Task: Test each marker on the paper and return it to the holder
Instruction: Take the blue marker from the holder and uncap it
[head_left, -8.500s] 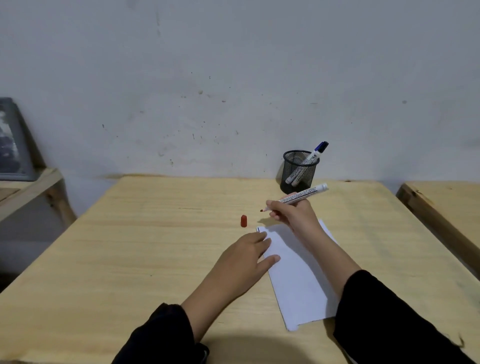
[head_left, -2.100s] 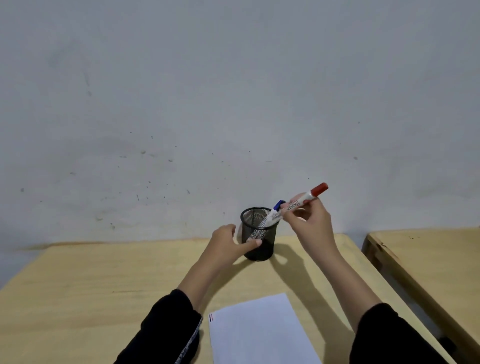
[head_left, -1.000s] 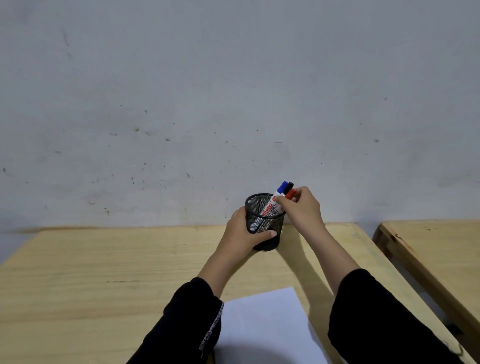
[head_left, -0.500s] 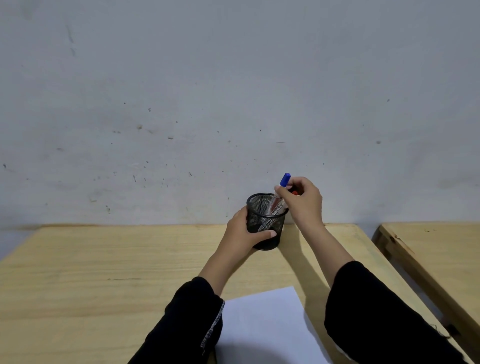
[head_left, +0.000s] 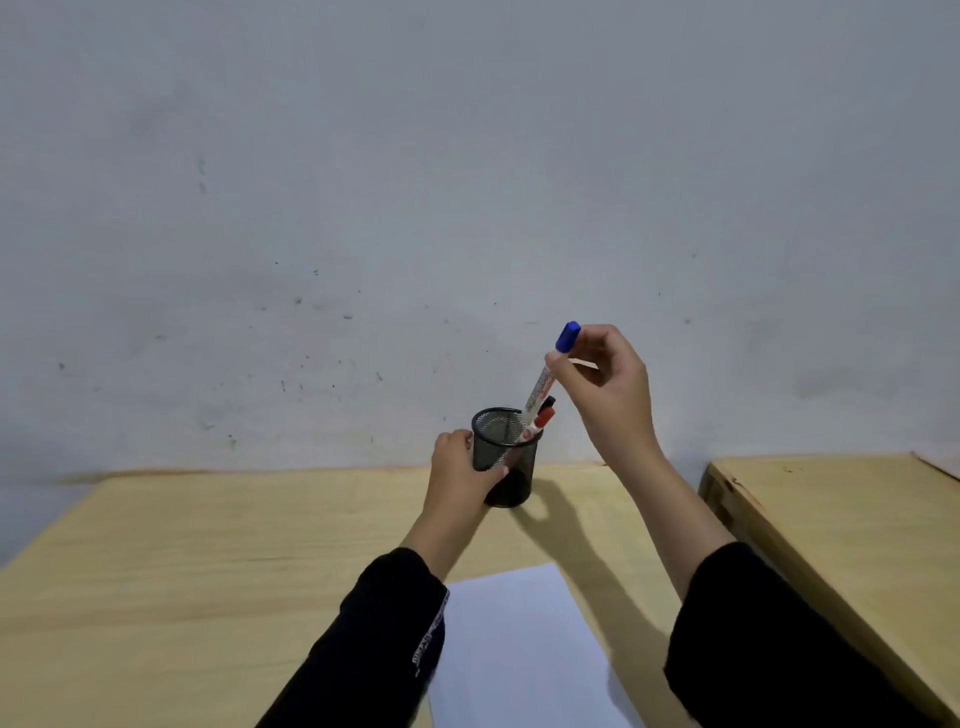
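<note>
A black mesh holder (head_left: 506, 457) stands at the far edge of the wooden table (head_left: 208, 571), near the wall. My left hand (head_left: 460, 467) grips its left side. My right hand (head_left: 608, 384) pinches a blue-capped white marker (head_left: 550, 376) near its cap, raised above the holder with its lower end still inside the rim. A red-capped marker (head_left: 540, 418) and a black-capped marker (head_left: 548, 401) lean inside the holder. A white sheet of paper (head_left: 519, 649) lies on the table close to me, between my arms.
A grey, marked wall rises right behind the holder. A second wooden table (head_left: 841, 530) stands to the right, separated by a narrow gap.
The red marker has gone into the holder and my right hand has let it go. That hand then took the blue-capped marker and has lifted it upward. My left hand stays on the holder.
</note>
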